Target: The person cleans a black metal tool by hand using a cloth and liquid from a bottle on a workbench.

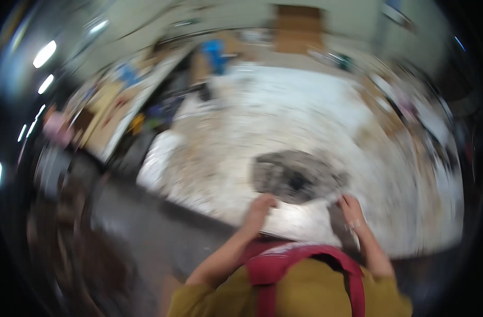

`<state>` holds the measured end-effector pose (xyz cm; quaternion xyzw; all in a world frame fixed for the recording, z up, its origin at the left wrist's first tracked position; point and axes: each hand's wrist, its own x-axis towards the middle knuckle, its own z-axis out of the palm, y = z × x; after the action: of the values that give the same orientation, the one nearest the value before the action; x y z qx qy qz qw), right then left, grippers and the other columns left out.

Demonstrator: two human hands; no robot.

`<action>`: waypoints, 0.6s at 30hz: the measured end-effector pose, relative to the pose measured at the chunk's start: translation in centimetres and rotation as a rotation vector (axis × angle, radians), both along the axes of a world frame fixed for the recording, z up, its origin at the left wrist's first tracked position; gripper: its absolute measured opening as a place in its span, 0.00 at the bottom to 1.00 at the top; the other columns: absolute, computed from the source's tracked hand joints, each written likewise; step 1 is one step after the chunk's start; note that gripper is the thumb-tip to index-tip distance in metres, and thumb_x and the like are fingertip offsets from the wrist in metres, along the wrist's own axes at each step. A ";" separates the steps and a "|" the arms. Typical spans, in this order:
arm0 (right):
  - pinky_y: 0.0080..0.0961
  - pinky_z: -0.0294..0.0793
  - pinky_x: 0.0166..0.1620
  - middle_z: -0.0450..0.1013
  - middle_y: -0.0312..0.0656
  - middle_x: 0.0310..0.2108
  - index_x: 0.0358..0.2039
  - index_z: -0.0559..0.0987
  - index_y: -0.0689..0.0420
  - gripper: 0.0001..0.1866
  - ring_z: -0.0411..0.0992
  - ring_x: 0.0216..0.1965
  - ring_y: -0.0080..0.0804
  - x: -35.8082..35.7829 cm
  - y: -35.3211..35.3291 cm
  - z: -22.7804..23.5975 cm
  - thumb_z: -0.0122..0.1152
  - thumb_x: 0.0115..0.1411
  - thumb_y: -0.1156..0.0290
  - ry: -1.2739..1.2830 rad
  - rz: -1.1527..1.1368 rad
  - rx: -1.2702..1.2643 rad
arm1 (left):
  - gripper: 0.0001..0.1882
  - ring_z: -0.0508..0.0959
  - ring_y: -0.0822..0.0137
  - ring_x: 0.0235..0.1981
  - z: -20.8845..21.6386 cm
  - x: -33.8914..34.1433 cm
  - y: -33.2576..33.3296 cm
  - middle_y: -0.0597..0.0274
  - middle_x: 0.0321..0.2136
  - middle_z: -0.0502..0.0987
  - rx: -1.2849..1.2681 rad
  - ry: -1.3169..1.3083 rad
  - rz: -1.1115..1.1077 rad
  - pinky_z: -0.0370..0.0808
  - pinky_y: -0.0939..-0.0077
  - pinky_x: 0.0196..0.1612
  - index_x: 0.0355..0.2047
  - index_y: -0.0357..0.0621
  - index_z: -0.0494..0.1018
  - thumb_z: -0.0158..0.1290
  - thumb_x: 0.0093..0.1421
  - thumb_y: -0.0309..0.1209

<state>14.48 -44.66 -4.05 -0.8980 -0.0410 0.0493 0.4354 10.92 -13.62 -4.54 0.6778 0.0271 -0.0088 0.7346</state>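
Hands [260, 209] [351, 208] curl by the near side of a mottled grey piece [318, 177], forearms [223, 259] converging; whether gripping, I cannot tell

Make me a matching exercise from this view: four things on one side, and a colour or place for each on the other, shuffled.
Column one
1. left hand
2. mottled thing
3. apron
4. right hand

Column two
A. deep red
B. by the near side of the mottled thing, toward its right end
C. grey, with a dark patch near its middle
D. by the near side of the mottled thing, toward its left end

Right pairs: 1-D, 2-C, 3-A, 4-B
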 end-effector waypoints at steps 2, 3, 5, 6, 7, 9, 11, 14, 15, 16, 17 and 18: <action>0.30 0.68 0.35 0.71 0.48 0.28 0.34 0.70 0.62 0.08 0.69 0.28 0.39 0.3 -1.1 3.0 0.47 0.59 0.71 -0.032 -0.137 0.124 | 0.14 0.68 0.73 0.26 0.0 -0.2 0.4 0.64 0.22 0.69 0.288 -0.038 -0.061 0.63 0.76 0.28 0.23 0.40 0.68 0.38 0.61 0.31; 0.27 0.68 0.35 0.70 0.47 0.28 0.34 0.70 0.63 0.07 0.69 0.28 0.36 0.6 -2.4 3.8 0.45 0.56 0.76 -0.056 -0.208 0.209 | 0.16 0.68 0.71 0.22 0.9 -0.4 0.2 0.63 0.19 0.69 0.454 -0.094 -0.076 0.62 0.74 0.25 0.20 0.39 0.67 0.36 0.62 0.32; 0.26 0.68 0.32 0.69 0.45 0.23 0.26 0.70 0.64 0.07 0.68 0.25 0.32 0.7 -8.1 2.5 0.42 0.49 0.79 -0.232 -0.334 0.237 | 0.20 0.68 0.67 0.16 0.4 -0.1 -0.8 0.58 0.12 0.69 0.469 -0.060 -0.005 0.63 0.71 0.23 0.16 0.38 0.66 0.36 0.62 0.34; 0.26 0.67 0.30 0.67 0.44 0.18 0.21 0.70 0.64 0.07 0.67 0.23 0.32 0.5 -10.1 3.4 0.44 0.49 0.76 -0.192 -0.449 0.272 | 0.19 0.69 0.66 0.17 -0.5 0.1 -0.7 0.58 0.13 0.68 0.544 -0.057 -0.001 0.64 0.70 0.23 0.15 0.39 0.66 0.37 0.61 0.32; 0.27 0.66 0.29 0.66 0.44 0.15 0.19 0.71 0.63 0.08 0.65 0.21 0.33 0.4 -12.4 2.3 0.46 0.49 0.72 -0.218 -0.520 0.274 | 0.16 0.68 0.66 0.18 -3.6 0.6 0.4 0.57 0.13 0.67 0.649 -0.119 0.006 0.64 0.72 0.23 0.15 0.39 0.65 0.38 0.59 0.30; 0.31 0.66 0.30 0.67 0.49 0.19 0.20 0.71 0.63 0.12 0.65 0.22 0.38 0.9 -14.5 2.3 0.49 0.51 0.67 -0.289 -0.538 0.108 | 0.15 0.65 0.70 0.19 -2.6 0.6 -0.3 0.63 0.16 0.66 0.280 0.104 0.107 0.63 0.76 0.23 0.13 0.42 0.64 0.41 0.56 0.31; 0.36 0.67 0.33 0.68 0.51 0.21 0.20 0.72 0.62 0.20 0.67 0.27 0.47 3.0 -14.8 3.8 0.53 0.54 0.56 -0.208 -0.533 0.016 | 0.17 0.64 0.72 0.20 -2.6 1.4 0.1 0.65 0.18 0.65 0.147 0.174 0.239 0.61 0.78 0.24 0.14 0.42 0.65 0.40 0.58 0.35; 0.34 0.68 0.43 0.70 0.51 0.37 0.38 0.70 0.60 0.19 0.69 0.39 0.46 7.1 -16.1 4.5 0.59 0.52 0.59 -0.262 -0.553 0.070 | 0.08 0.68 0.68 0.29 0.4 1.1 -1.0 0.60 0.31 0.68 0.250 0.090 0.164 0.69 0.75 0.32 0.39 0.40 0.63 0.45 0.63 0.31; 0.33 0.67 0.48 0.68 0.52 0.46 0.47 0.68 0.59 0.27 0.68 0.46 0.47 8.8 -16.1 4.7 0.61 0.50 0.59 -0.339 -0.544 0.194 | 0.08 0.71 0.65 0.29 1.6 1.2 -1.7 0.57 0.29 0.70 0.156 0.115 0.140 0.70 0.73 0.33 0.38 0.37 0.64 0.43 0.62 0.30; 0.33 0.67 0.48 0.68 0.52 0.46 0.47 0.68 0.59 0.27 0.68 0.46 0.47 10.3 -16.3 4.7 0.61 0.50 0.59 -0.351 -0.552 0.215 | 0.08 0.72 0.63 0.28 0.5 1.5 -1.1 0.56 0.27 0.71 0.176 0.081 0.124 0.71 0.73 0.34 0.36 0.37 0.65 0.41 0.61 0.29; 0.33 0.62 0.54 0.61 0.55 0.52 0.54 0.59 0.61 0.38 0.62 0.52 0.49 11.9 -16.8 5.0 0.65 0.47 0.58 -0.421 -0.571 0.158 | 0.08 0.73 0.61 0.28 -1.1 2.0 -0.5 0.55 0.26 0.72 0.194 0.048 0.112 0.71 0.72 0.34 0.34 0.36 0.66 0.40 0.59 0.28; 0.32 0.58 0.59 0.54 0.57 0.58 0.60 0.50 0.62 0.49 0.57 0.58 0.50 14.0 -16.9 5.1 0.68 0.44 0.56 -0.487 -0.577 0.109 | 0.09 0.74 0.60 0.27 -1.5 2.4 -0.3 0.54 0.25 0.72 0.211 0.010 0.125 0.72 0.71 0.34 0.32 0.35 0.67 0.39 0.57 0.28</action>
<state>28.45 -61.58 1.09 -0.8336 0.1085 -0.2925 0.4559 13.30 -13.97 -5.99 0.7484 0.0738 0.0365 0.6581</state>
